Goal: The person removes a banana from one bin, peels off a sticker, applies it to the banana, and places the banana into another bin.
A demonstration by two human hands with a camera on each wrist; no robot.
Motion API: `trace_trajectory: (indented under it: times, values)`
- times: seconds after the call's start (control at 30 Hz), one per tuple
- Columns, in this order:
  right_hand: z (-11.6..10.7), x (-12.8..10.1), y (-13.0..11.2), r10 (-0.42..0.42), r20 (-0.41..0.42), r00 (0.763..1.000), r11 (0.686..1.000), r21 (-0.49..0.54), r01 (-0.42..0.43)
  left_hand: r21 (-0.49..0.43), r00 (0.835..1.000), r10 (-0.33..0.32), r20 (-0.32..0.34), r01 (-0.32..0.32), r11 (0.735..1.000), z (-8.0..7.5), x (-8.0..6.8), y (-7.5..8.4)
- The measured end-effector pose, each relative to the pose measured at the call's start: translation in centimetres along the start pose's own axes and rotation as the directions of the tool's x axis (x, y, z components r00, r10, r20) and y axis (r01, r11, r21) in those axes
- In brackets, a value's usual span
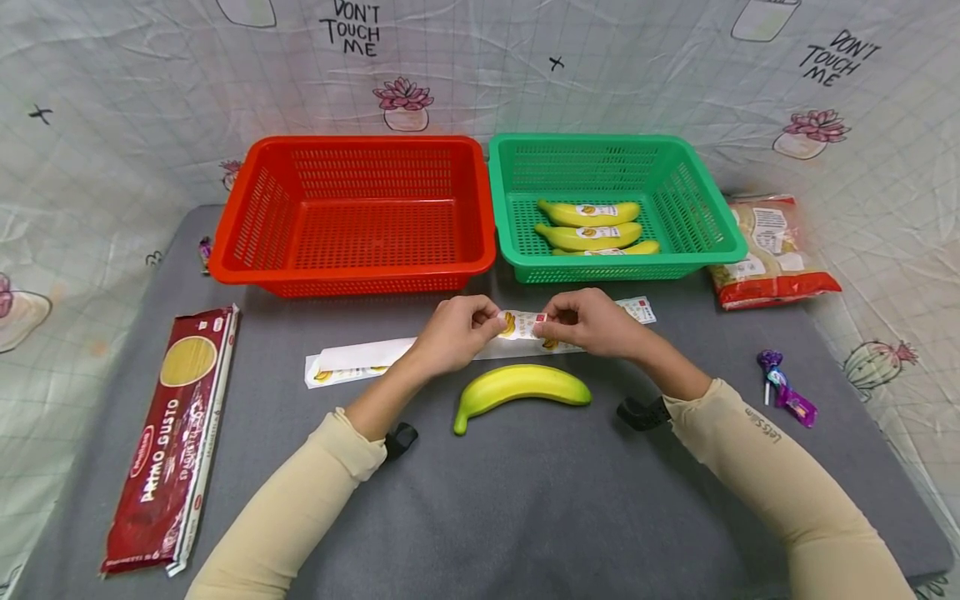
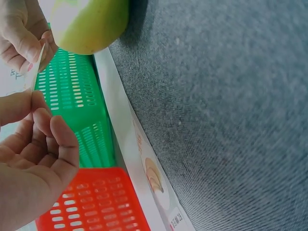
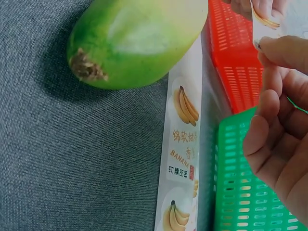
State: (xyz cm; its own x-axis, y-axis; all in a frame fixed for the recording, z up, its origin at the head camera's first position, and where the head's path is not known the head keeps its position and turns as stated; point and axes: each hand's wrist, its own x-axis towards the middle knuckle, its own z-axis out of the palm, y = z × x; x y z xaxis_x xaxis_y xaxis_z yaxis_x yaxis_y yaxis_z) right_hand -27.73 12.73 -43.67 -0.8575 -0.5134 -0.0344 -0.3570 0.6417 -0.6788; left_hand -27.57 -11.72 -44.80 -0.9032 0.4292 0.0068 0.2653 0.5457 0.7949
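Between both hands a small banana sticker [image 1: 521, 324] is stretched, printed with bananas and a red mark. My left hand [image 1: 459, 332] pinches its left end between thumb and forefinger. The right hand [image 1: 592, 323] pinches the other end the same way. Under the hands a white strip of stickers [image 1: 360, 358] lies across the table, its left part folded over; more printed labels show on it in the right wrist view. Just nearer than the strip lies a yellow banana [image 1: 525, 388] without a label, its green tip large in the right wrist view [image 3: 134, 43].
Behind the hands stand a red basket [image 1: 352, 279] with nothing in it and a green basket [image 1: 630, 268] holding several labelled bananas [image 1: 588, 237]. A spaghetti pack [image 1: 168, 442] lies at left. At right are a food bag [image 1: 772, 250], a lollipop [image 1: 771, 367] and a purple candy [image 1: 798, 407].
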Motion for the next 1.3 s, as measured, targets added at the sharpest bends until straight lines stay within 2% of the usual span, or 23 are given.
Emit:
trace_trajectory:
  times: [0.17,0.3,0.57,0.63,0.77,1.03,1.3]
  values:
    - [0.0,-0.4,-0.2,0.017,0.004,1.000,1.000,-0.013,-0.017,-0.007,1.000,0.000,0.001,0.000,1.000,0.1,-0.3,0.1]
    - [0.3,-1.1,-0.5,0.015,0.012,1.000,1.000,-0.014,-0.015,0.005,1.000,0.017,0.004,-0.017,1.000,0.2,-1.2,0.3]
    - [1.6,-3.1,-1.3,0.008,0.047,0.999,1.000,-0.019,-0.007,0.174,0.993,0.115,0.031,-0.118,0.978,1.3,-3.7,0.7]
    - [2.0,-3.5,-1.4,-0.005,0.051,0.999,0.999,-0.040,0.007,0.202,0.991,0.127,0.028,-0.130,0.971,1.8,-4.4,0.6]
    - [2.8,-4.2,-1.4,-0.026,0.059,0.998,0.995,-0.090,0.031,0.229,0.993,0.113,0.026,-0.116,0.967,2.7,-5.3,0.3]
    - [3.5,-4.7,-1.5,-0.011,0.015,1.000,0.988,-0.152,0.013,0.237,0.996,0.080,0.036,-0.086,0.968,3.2,-5.4,0.2]
    - [3.7,-4.4,-1.6,-0.009,-0.018,1.000,0.982,-0.187,0.005,0.264,0.996,0.073,0.049,-0.084,0.961,3.3,-5.2,0.3]
